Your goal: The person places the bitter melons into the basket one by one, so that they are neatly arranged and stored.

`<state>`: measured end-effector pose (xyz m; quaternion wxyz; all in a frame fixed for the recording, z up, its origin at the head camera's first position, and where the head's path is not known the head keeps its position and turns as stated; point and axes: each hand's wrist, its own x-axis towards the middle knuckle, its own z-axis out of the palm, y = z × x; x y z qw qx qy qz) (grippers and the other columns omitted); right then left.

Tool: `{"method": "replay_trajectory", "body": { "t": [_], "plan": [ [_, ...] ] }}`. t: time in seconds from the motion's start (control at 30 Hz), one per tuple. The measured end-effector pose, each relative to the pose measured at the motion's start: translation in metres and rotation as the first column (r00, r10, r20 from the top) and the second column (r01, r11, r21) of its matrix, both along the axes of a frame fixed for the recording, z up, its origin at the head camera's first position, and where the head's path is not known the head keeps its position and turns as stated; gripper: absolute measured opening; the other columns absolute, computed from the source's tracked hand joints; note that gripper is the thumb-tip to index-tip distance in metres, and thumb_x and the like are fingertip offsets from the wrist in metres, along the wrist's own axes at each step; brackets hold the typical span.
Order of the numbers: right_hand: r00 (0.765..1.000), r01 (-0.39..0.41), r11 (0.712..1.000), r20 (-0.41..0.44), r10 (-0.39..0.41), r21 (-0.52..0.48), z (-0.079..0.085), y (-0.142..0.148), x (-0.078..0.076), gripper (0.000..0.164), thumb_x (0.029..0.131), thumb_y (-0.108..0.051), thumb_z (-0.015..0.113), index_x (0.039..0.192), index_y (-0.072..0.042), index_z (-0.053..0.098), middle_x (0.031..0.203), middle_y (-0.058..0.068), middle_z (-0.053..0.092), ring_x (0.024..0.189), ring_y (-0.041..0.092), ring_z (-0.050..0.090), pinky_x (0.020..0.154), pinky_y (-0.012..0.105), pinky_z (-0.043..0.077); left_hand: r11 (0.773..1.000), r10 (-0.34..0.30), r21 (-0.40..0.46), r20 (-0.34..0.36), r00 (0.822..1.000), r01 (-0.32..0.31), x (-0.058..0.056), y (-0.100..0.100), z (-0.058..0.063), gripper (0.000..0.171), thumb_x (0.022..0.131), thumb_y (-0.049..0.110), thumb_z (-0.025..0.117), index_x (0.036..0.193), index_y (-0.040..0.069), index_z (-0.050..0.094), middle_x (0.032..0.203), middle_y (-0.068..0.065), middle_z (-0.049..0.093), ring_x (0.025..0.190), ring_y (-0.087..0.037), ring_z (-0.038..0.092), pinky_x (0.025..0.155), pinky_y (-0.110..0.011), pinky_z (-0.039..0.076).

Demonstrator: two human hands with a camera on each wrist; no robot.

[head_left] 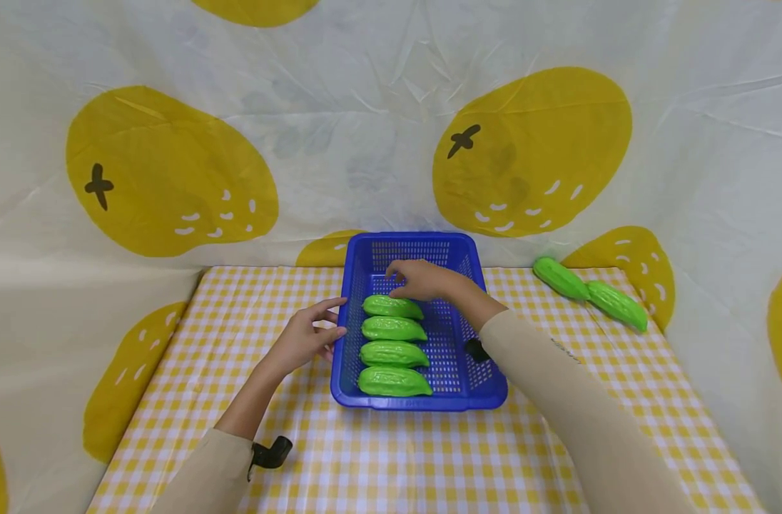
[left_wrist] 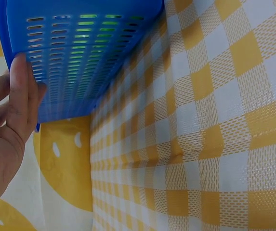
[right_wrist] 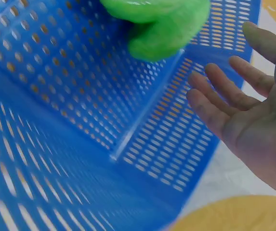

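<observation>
A blue plastic basket [head_left: 419,404] stands on the table, with several green bitter melons [head_left: 394,354] lying side by side in a row along its left half. My left hand [head_left: 303,335] touches the outside of the basket's left wall near the rim, its fingers fairly straight; the left wrist view shows the fingers [left_wrist: 19,91] against the slotted wall. Over the far part of the basket, just beyond the farthest melon, hovers my right hand [head_left: 419,279]. In the right wrist view its fingers [right_wrist: 224,86] are spread and hold nothing, apart from the melons [right_wrist: 169,31].
Two more bitter melons, a farther one [head_left: 561,278] and a nearer one [head_left: 617,305], lie end to end on the right of the table. A yellow-checked cloth [head_left: 391,464] covers the table. Behind it hangs a white curtain [head_left: 365,143] with large yellow fruit prints.
</observation>
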<state>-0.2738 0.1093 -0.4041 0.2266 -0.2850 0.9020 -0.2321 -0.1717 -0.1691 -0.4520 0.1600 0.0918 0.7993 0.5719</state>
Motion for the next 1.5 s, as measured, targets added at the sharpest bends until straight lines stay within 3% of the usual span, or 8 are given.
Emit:
{"method": "replay_trajectory", "body": {
  "t": [0.23, 0.53, 0.73, 0.93, 1.2, 1.5],
  "plan": [
    [0.999, 0.016, 0.998, -0.050, -0.019, -0.059, 0.033, 0.016, 0.005, 0.052, 0.104, -0.030, 0.065, 0.149, -0.010, 0.050, 0.144, 0.016, 0.058, 0.133, 0.035, 0.057, 0.109, 0.049, 0.055, 1.000, -0.009, -0.004, -0.009, 1.000, 0.009, -0.001, 0.000, 0.001, 0.060, 0.100, 0.006, 0.068, 0.156, 0.015, 0.047, 0.123, -0.022, 0.060, 0.069, -0.020, 0.069, 0.068, -0.063, 0.063],
    [0.995, 0.054, 0.993, -0.074, -0.062, -0.103, 0.054, 0.053, 0.012, 0.054, 0.104, -0.031, 0.065, 0.151, -0.012, 0.047, 0.146, 0.013, 0.057, 0.130, 0.033, 0.059, 0.105, 0.049, 0.057, 1.000, -0.012, 0.003, -0.008, 1.000, 0.012, -0.001, 0.000, 0.002, 0.060, 0.100, 0.005, 0.068, 0.156, 0.014, 0.047, 0.123, -0.024, 0.059, 0.069, -0.020, 0.069, 0.068, -0.063, 0.063],
    [0.990, 0.097, 0.977, -0.088, -0.115, -0.188, 0.051, 0.089, 0.014, 0.055, 0.105, -0.031, 0.064, 0.151, -0.008, 0.047, 0.147, 0.016, 0.055, 0.133, 0.039, 0.056, 0.109, 0.053, 0.054, 1.000, -0.010, 0.002, -0.006, 1.000, 0.011, -0.001, 0.000, 0.002, 0.060, 0.100, 0.005, 0.067, 0.156, 0.014, 0.047, 0.123, -0.024, 0.057, 0.070, -0.020, 0.069, 0.068, -0.061, 0.064],
    [0.976, 0.190, 0.956, -0.063, -0.209, -0.224, 0.044, 0.132, 0.021, 0.057, 0.106, -0.032, 0.062, 0.152, -0.004, 0.043, 0.149, 0.022, 0.051, 0.137, 0.041, 0.051, 0.112, 0.056, 0.051, 1.000, -0.012, -0.005, -0.004, 1.000, 0.012, -0.001, 0.000, 0.002, 0.060, 0.100, 0.005, 0.067, 0.156, 0.015, 0.048, 0.124, -0.024, 0.057, 0.071, -0.021, 0.069, 0.070, -0.063, 0.063],
    [0.932, 0.338, 0.925, -0.072, -0.354, -0.174, 0.037, 0.181, 0.027, 0.063, 0.107, -0.041, 0.057, 0.156, -0.005, 0.039, 0.153, 0.023, 0.047, 0.142, 0.043, 0.045, 0.112, 0.064, 0.046, 1.000, -0.007, -0.009, -0.008, 1.000, 0.007, -0.001, -0.001, 0.003, 0.060, 0.100, 0.004, 0.067, 0.156, 0.014, 0.047, 0.122, -0.023, 0.058, 0.070, -0.020, 0.069, 0.070, -0.064, 0.063],
    [0.896, 0.424, 0.897, -0.089, -0.435, -0.122, 0.026, 0.232, 0.021, 0.077, 0.108, -0.045, 0.051, 0.160, 0.004, 0.024, 0.159, 0.032, 0.033, 0.146, 0.051, 0.032, 0.116, 0.072, 0.034, 1.000, -0.005, -0.014, -0.018, 1.000, 0.005, 0.000, 0.002, 0.005, 0.060, 0.100, 0.005, 0.068, 0.156, 0.014, 0.047, 0.121, -0.022, 0.060, 0.069, -0.020, 0.069, 0.070, -0.065, 0.062]
  ]
}}
